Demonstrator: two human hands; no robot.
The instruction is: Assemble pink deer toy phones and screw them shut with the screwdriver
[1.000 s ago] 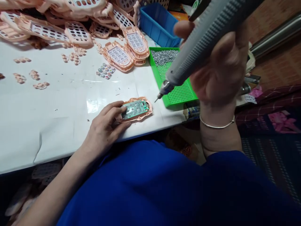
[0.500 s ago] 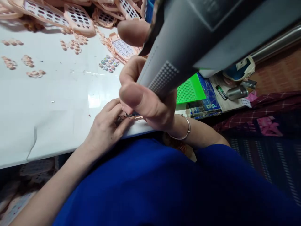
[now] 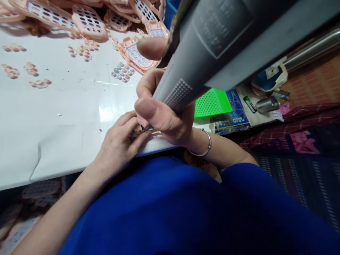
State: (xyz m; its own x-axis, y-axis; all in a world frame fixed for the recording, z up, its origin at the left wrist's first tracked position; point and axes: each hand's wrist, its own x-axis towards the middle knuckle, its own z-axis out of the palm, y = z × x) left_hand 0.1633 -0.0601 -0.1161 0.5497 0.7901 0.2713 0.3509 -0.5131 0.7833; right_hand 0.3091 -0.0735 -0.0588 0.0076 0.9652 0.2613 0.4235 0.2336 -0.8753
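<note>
My right hand [image 3: 167,113] is wrapped round a large grey electric screwdriver [image 3: 202,53], whose body slants up to the top right. Its dark tip comes down beside the fingers of my left hand [image 3: 119,140]. Those fingers pinch a small pinkish plastic part [image 3: 138,130] on the white table [image 3: 74,106], close to its front edge. Most of the part is hidden by my fingers. A patch of small coloured round buttons [image 3: 122,72] lies farther back on the table.
Peach plastic toy-phone shells [image 3: 90,22] are piled along the back. Small peach button strips [image 3: 40,83] lie at the left. To the right are a green perforated tray [image 3: 214,102], a metal cup [image 3: 267,105] and a blue packet [image 3: 271,76].
The grey tool and my right hand have shifted slightly to the left, with the tool's body tilted a little lower. My left hand has hardly moved.
</note>
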